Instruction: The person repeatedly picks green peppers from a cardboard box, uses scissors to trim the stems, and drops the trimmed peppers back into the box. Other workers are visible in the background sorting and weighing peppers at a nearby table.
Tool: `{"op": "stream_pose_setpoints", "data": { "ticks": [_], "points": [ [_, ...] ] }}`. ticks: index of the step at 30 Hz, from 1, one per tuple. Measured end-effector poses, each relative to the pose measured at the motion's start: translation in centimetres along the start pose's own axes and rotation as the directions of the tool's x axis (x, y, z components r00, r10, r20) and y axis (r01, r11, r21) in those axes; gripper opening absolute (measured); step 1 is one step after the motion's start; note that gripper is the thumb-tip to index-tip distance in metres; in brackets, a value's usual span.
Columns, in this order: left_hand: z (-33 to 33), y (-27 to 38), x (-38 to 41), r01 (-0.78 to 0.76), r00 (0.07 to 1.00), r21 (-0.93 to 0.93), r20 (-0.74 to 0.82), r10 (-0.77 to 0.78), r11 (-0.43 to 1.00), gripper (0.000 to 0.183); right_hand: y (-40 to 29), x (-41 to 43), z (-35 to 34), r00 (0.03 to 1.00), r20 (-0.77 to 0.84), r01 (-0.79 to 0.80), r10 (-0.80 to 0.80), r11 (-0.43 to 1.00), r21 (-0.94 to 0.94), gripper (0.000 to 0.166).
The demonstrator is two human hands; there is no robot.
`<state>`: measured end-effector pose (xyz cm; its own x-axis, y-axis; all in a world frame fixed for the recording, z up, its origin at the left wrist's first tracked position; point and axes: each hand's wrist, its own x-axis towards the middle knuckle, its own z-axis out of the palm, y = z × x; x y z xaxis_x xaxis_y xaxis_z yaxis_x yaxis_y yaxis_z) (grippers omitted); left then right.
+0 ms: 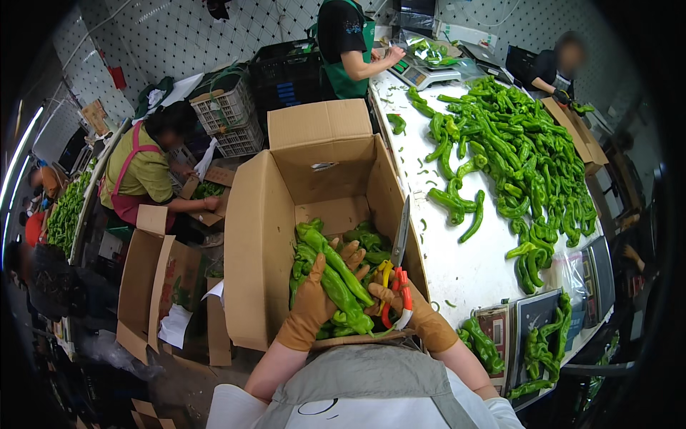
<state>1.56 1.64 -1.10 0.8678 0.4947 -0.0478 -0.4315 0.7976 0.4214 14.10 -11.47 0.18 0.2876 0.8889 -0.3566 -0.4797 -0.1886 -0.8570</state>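
Note:
Both my hands wear brown gloves and are inside an open cardboard box [244,252] in front of me. Long green peppers [343,292] lie across the palm of my left hand [310,305], its thumb on one side and fingertips showing beyond them. My right hand [415,311] holds scissors [401,236] by handles in red, white and yellow. Their blades point away from me, along the box's right wall. Beneath and around my hands, more green peppers [370,236] lie in the box; my hands partly hide them.
A white table [407,161] on the right bears a large heap of green peppers [514,145]. On its far end stands a scale [420,75] beside a person in a green apron [345,59]. At left, another person [136,166] bends near open cardboard boxes [142,284].

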Motion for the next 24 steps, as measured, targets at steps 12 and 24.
{"op": "stream_pose_setpoints", "data": {
  "ticks": [12, 24],
  "points": [
    [-0.1, 1.6, -0.2, -0.175, 0.975, 0.227, -0.096, 0.201, 0.958, 0.04, -1.0, -0.5, -0.2, 0.996, -0.07, 0.04, -0.048, 0.993, -0.11, 0.015],
    [0.6, 1.9, -0.5, -0.16, 0.958, 0.471, -0.137, 0.251, 0.867, 0.038, 1.3, 0.2, -0.8, 0.941, -0.139, 0.286, -0.307, 0.946, -0.153, 0.036]
  ]
}}
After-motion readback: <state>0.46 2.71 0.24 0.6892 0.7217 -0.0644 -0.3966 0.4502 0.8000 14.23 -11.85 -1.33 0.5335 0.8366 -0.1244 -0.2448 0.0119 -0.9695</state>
